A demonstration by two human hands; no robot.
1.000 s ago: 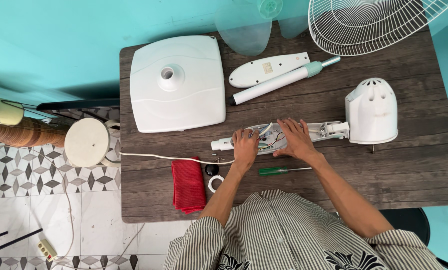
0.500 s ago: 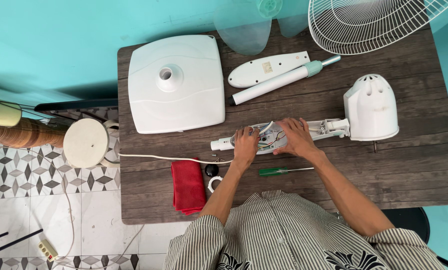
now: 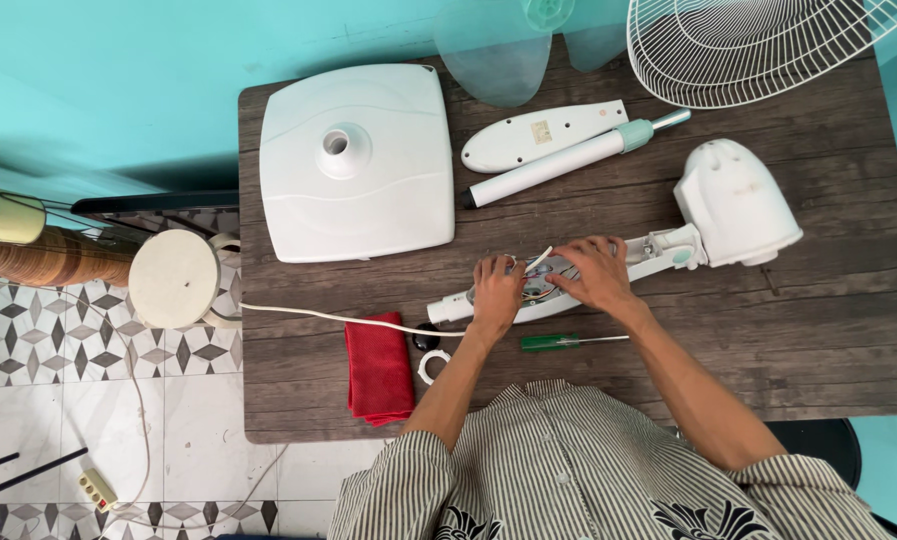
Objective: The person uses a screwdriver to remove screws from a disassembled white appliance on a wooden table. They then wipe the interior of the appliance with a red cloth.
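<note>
white plastic fan neck [image 3: 568,280], opened, wires exposed, is pinned on the desk [image 3: 828,330] by left hand [image 3: 495,290] and right hand [image 3: 596,272], fingers closed on it; judged light, fragile; best held by the casing.

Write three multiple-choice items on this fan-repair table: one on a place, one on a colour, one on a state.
1. Where does the screwdriver lie?
A. on the square base
B. on the table, just nearer the person than the hands
C. on the floor

2. What colour is the folded cloth?
A. red
B. yellow
C. black

3. How is the fan's neck piece under the hands?
A. sealed shut
B. wrapped in cloth
C. open, wires showing

Answers:
1. B: it lies on the wooden table below the right hand.
2. A: it is plainly red.
3. C: wires show between the left hand and the right.
</note>
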